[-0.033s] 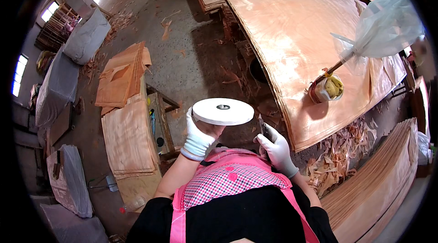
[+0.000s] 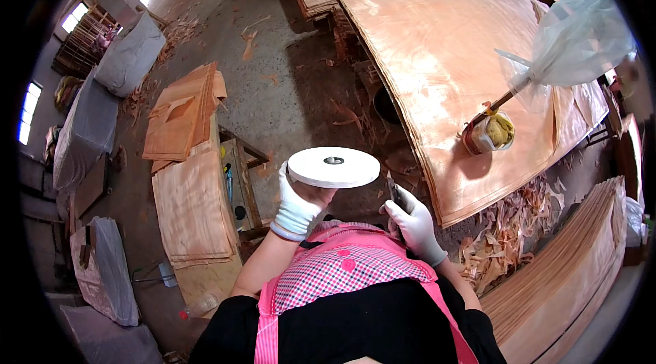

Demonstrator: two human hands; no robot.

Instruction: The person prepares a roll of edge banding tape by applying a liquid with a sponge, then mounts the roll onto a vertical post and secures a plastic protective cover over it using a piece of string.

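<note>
Resting flat atop the gloved left hand: white tape roll.

White disc-shaped tape roll: matt, paper-like, smooth. Both gloves: white knitted cloth on left hand and right hand. Veneer sheet: thin wood, faint sheen. Apron: pink checked cloth. Floor: rough concrete.

1. Wood-veneer workshop: a broad veneer sheet lies over a stack at 1 o'clock.
2. Smaller veneer stacks stand at 9 o'clock.
3. Veneer scraps litter the concrete floor at 4 o'clock.
4. A glue pot with a brush rests on the sheet.
5. Filled white sacks stand at 10 o'clock.
</note>
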